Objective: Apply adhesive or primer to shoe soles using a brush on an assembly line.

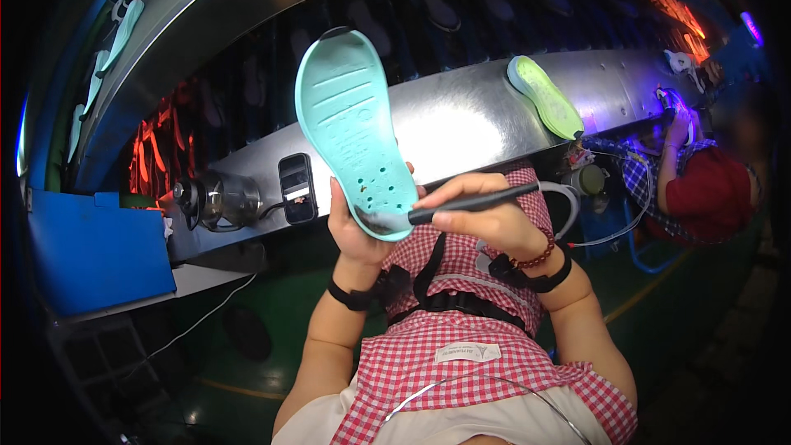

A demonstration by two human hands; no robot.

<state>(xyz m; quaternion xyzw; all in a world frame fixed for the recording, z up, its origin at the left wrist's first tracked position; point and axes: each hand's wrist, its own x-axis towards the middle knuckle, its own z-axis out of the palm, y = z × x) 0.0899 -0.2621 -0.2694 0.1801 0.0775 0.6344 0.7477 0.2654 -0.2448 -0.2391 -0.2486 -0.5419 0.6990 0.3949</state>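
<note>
My left hand (353,235) is closed around the near end of a turquoise shoe sole (346,107), held up with its wide end pointing away from me. Small holes dot the sole's near part, and raised lines cross its far part. Between the fingers of my right hand (494,218) is a brush with a black handle (474,202). Its bristle end rests on the sole's near end, where a greyish smear shows. A pale hose (564,194) runs from the back of the handle.
A yellow-green sole (548,99) lies on the metal bench (445,128). Toward the left stand a phone (297,188), a glass pot (231,202) and a blue box (99,251). Beyond the bench, dark soles line a conveyor. At right, a co-worker in red (700,185) sits near a green-lidded jar (587,180).
</note>
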